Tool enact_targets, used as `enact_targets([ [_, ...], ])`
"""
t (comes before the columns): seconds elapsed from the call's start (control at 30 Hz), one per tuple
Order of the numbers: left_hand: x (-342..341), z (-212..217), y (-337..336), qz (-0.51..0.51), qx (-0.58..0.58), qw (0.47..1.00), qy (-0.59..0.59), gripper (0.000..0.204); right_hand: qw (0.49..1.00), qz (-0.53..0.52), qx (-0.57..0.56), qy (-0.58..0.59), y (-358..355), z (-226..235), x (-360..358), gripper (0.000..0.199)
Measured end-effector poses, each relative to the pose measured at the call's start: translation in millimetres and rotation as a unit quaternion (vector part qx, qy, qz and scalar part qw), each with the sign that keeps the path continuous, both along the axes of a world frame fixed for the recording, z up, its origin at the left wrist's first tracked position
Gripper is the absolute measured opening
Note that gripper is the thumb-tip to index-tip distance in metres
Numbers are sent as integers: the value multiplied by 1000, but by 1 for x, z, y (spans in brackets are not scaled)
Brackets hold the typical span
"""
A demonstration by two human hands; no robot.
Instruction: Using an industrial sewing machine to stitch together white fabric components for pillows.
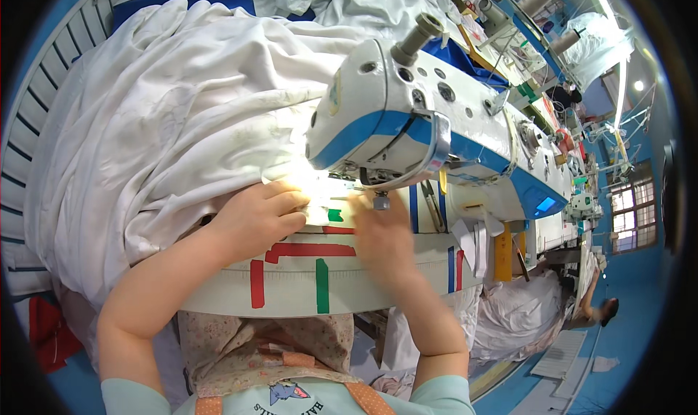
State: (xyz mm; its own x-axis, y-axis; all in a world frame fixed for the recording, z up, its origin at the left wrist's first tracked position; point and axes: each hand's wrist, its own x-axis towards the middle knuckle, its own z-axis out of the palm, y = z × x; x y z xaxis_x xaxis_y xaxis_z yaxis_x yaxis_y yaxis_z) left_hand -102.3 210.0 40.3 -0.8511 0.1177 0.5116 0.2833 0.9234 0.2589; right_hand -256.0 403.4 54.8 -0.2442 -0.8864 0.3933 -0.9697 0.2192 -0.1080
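Observation:
A large heap of white cloth (167, 102) spreads over the left of the sewing table and runs up to the needle area of a white and blue sewing machine (465, 117). My left hand (273, 211) lies at the cloth's near edge, left of the needle, its bent fingers closed on the fabric. Bright lamp light washes out the cloth at those fingertips. In front of the machine head, my right hand (384, 229) is smeared by motion. Its fingertips are partly hidden behind the presser parts, and whether it holds anything does not show.
Red and green tape strips (313, 250) mark the table's near edge. Right of my right hand lie a dark slim metal tool (433, 205), white scraps (469, 239) and a yellow ruler (503, 255). Another person (600, 312) is at far right, beside piled white fabric (520, 317).

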Motion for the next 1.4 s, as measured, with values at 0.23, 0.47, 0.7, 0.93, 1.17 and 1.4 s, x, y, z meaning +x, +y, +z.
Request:
enact_targets([
  [0.23, 1, -1, 15, 34, -1, 998, -48, 17, 997, 14, 68, -22, 2, -5, 3, 44],
  [0.47, -3, 0, 19, 51, -5, 999, -14, 17, 996, -12, 91, -9, 4, -11, 7, 43],
  [0.7, -2, 1, 22, 61, 5, 998, -15, 20, 992, -92, 76, -49, 11, -6, 6, 51],
  [0.93, -1, 1, 22, 67, 4, 998, -17, 19, 994, -86, 49, -48, 12, -6, 4, 38],
  [1.17, 0, 1, 21, 62, -6, 998, -5, 19, 990, -96, 87, -57, 14, -7, 4, 55],
  [1.4, -1, -1, 20, 58, -3, 998, -2, 19, 993, -68, 98, 11, 9, -5, 4, 52],
])
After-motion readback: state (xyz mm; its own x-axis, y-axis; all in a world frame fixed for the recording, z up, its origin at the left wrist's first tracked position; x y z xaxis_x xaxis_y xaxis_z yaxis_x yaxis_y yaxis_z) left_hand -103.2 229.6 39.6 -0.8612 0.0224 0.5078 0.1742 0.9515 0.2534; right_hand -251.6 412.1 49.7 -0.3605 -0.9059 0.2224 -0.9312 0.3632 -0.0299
